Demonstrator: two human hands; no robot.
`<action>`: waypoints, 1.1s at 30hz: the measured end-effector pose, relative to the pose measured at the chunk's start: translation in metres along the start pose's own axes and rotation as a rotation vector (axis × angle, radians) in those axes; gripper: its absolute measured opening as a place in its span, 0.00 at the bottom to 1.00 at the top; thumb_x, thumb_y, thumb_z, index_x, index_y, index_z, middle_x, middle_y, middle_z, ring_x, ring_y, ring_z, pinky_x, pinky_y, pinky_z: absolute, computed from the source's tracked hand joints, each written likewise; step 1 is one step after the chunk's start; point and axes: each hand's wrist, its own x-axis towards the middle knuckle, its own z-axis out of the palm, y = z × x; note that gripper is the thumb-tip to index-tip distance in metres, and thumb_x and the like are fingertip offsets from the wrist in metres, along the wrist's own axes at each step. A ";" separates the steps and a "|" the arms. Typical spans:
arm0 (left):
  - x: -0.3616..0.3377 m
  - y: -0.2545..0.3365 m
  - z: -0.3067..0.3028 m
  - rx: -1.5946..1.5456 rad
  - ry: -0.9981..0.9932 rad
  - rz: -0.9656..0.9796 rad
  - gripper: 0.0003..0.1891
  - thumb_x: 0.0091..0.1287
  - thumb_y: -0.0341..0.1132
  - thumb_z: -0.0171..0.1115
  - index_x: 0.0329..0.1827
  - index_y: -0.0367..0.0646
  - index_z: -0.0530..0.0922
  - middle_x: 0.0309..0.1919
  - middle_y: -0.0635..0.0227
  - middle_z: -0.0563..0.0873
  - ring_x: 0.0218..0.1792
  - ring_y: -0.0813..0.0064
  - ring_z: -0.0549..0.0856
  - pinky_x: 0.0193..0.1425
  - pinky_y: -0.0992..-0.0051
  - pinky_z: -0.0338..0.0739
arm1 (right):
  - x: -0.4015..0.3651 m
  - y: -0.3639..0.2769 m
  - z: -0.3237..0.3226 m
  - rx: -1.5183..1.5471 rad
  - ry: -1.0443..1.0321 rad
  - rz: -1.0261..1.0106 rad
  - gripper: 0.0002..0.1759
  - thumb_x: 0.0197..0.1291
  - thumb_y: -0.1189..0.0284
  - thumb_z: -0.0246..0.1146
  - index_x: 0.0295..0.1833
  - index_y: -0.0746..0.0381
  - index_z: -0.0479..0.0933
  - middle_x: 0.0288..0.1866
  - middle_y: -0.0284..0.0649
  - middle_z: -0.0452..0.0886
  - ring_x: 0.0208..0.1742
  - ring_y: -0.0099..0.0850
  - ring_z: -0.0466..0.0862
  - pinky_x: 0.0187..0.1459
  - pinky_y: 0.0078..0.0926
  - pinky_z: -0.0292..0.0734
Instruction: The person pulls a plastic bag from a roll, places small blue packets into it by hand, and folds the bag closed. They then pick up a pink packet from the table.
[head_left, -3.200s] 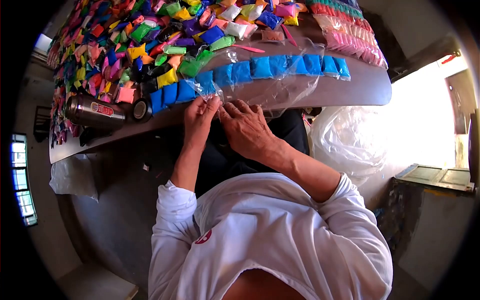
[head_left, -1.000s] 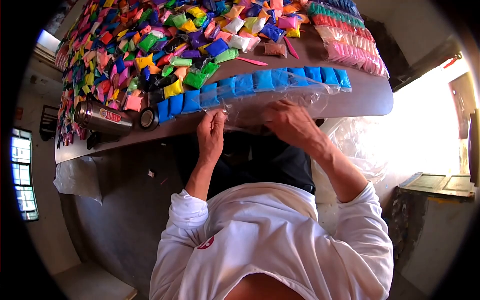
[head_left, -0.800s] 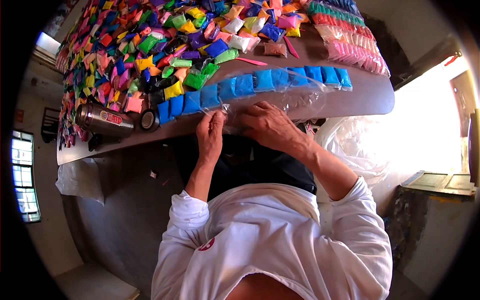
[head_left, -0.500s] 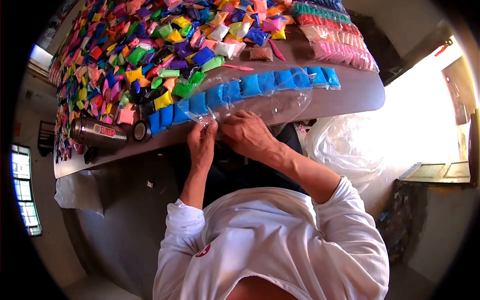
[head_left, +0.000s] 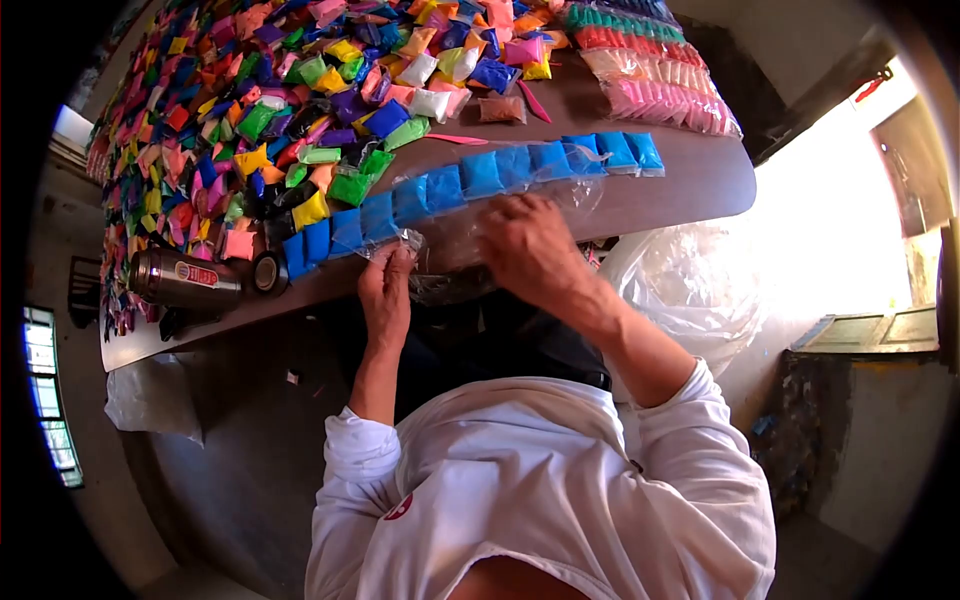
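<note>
A long clear plastic bag (head_left: pixel 455 232) lies along the table's near edge, overlapping a row of blue packets (head_left: pixel 442 188). My left hand (head_left: pixel 385 292) pinches the bag's gathered end between thumb and fingers, just below the packets. Farther right, my right hand (head_left: pixel 532 250) is closed with bent fingers on the same clear film, its knuckles up and its fingertips partly hidden. The packets stand side by side in a curved line from the flask lid to the right part of the table.
A steel flask (head_left: pixel 185 278) lies on its side at the left, with a dark round lid (head_left: pixel 269 273) beside it. Colourful packets (head_left: pixel 260 120) cover the table's left and back. Bundled packets (head_left: pixel 660 85) lie at the back right. A large plastic sack (head_left: pixel 690 290) stands right of the table.
My right hand has moved away from my left, to the right along the film, and the bag stretches between them. The whole view has shifted slightly. My left hand keeps its pinch.
</note>
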 end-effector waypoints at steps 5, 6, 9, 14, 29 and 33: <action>0.001 0.000 0.001 -0.009 0.004 0.014 0.17 0.75 0.41 0.57 0.51 0.34 0.80 0.43 0.67 0.84 0.45 0.78 0.82 0.53 0.77 0.76 | 0.000 0.037 -0.026 -0.136 -0.163 0.129 0.11 0.55 0.70 0.64 0.40 0.67 0.78 0.44 0.51 0.80 0.51 0.48 0.79 0.51 0.45 0.73; 0.001 -0.001 0.000 0.028 -0.001 0.035 0.16 0.75 0.41 0.56 0.51 0.34 0.80 0.43 0.67 0.84 0.45 0.77 0.82 0.53 0.77 0.76 | -0.002 0.042 -0.024 -0.165 -0.194 0.157 0.12 0.57 0.69 0.64 0.40 0.67 0.77 0.45 0.52 0.79 0.52 0.49 0.78 0.50 0.46 0.74; 0.000 -0.002 0.003 -0.023 0.018 0.006 0.16 0.75 0.41 0.56 0.51 0.34 0.80 0.42 0.66 0.84 0.45 0.77 0.82 0.53 0.77 0.77 | -0.014 0.037 -0.014 -0.240 -0.167 0.191 0.12 0.55 0.68 0.62 0.35 0.67 0.80 0.39 0.53 0.82 0.45 0.51 0.81 0.44 0.47 0.76; 0.000 -0.003 0.000 -0.003 0.008 -0.001 0.16 0.75 0.41 0.56 0.51 0.34 0.80 0.41 0.66 0.85 0.44 0.77 0.83 0.53 0.76 0.77 | -0.011 0.021 -0.061 0.097 -0.213 0.216 0.12 0.60 0.67 0.60 0.33 0.66 0.80 0.30 0.54 0.81 0.35 0.52 0.83 0.39 0.47 0.77; 0.000 -0.007 -0.002 -0.039 0.006 -0.008 0.17 0.75 0.41 0.55 0.51 0.32 0.79 0.43 0.64 0.84 0.46 0.76 0.83 0.54 0.76 0.77 | -0.036 0.184 -0.100 -0.164 -0.086 0.328 0.32 0.52 0.78 0.62 0.67 0.61 0.71 0.68 0.46 0.73 0.68 0.46 0.72 0.68 0.37 0.67; -0.003 -0.002 -0.002 0.002 0.012 0.029 0.17 0.76 0.41 0.54 0.52 0.32 0.79 0.43 0.64 0.84 0.46 0.76 0.83 0.54 0.76 0.78 | -0.029 0.202 -0.093 -0.144 -0.099 0.273 0.30 0.53 0.78 0.62 0.65 0.61 0.73 0.67 0.46 0.74 0.66 0.45 0.74 0.67 0.37 0.69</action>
